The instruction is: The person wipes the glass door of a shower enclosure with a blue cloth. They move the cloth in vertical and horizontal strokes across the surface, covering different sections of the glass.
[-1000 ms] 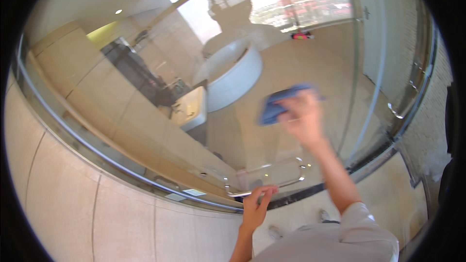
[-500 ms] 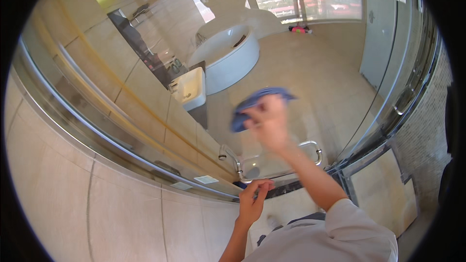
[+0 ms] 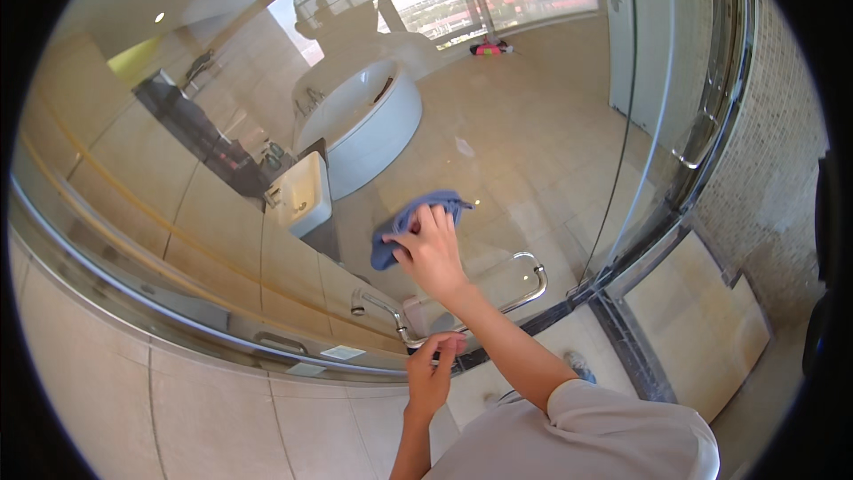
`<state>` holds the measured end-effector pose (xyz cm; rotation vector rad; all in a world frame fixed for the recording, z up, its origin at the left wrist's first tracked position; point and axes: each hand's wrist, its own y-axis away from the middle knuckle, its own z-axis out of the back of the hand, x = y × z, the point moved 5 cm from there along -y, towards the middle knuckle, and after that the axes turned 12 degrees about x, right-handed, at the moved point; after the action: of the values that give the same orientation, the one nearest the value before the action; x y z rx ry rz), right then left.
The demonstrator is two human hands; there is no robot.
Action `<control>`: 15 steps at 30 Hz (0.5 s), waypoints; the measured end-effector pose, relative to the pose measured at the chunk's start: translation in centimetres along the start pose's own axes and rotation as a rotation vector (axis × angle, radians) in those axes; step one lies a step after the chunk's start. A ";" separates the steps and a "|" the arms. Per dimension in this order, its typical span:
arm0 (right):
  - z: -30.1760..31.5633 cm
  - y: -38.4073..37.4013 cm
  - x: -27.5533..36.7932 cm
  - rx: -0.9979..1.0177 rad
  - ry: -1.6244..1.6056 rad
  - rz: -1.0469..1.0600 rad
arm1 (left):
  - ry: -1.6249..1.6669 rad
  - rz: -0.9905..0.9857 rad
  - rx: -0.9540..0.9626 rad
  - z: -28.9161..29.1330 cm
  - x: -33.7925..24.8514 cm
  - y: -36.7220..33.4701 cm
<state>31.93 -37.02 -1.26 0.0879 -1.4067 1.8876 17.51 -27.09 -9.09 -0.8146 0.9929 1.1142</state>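
Observation:
My right hand (image 3: 433, 249) is closed on a blue cloth (image 3: 391, 244), bunched under its fingers against a clear glass door panel (image 3: 498, 160). Lower down, my left hand (image 3: 431, 369) has its fingers curled at the near side of the chrome door handle (image 3: 515, 302), which is fixed to the glass. The fingers seem to hold the bar, though they hide the contact. My right forearm crosses in front of part of the handle.
Through the glass stand a white sink (image 3: 306, 196), a round bathtub (image 3: 373, 138) and a pink item (image 3: 489, 49) on the floor by the window. A tiled wall ledge (image 3: 213, 400) runs at the lower left. A mosaic wall (image 3: 773, 116) rises at the right.
The view has shifted, so the room appears farther left. My right hand and the cloth sit slightly lower on the glass, less blurred than before. My left hand stays by the handle.

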 end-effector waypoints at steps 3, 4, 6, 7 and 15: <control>4.3 2.2 -6.7 -0.053 0.054 -0.045 | 0.017 0.021 0.013 -3.4 0.1 -0.6; 8.4 1.7 -10.1 -0.093 0.119 -0.128 | 0.047 0.056 -0.010 -4.7 0.3 -0.4; 18.5 0.3 -16.1 -0.379 0.154 -0.184 | 0.107 0.059 -0.067 -7.9 1.9 -0.1; 23.0 -0.4 -18.7 -0.441 0.251 -0.285 | 0.122 0.073 -0.078 -9.4 2.1 -0.5; 23.9 3.3 -21.6 -0.208 0.088 -0.286 | 0.046 0.038 -0.130 -13.1 -2.8 -7.4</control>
<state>36.23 -68.90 -4.81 0.0974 -1.4392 1.4884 21.37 -41.84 -10.84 -0.9327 0.9855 1.2062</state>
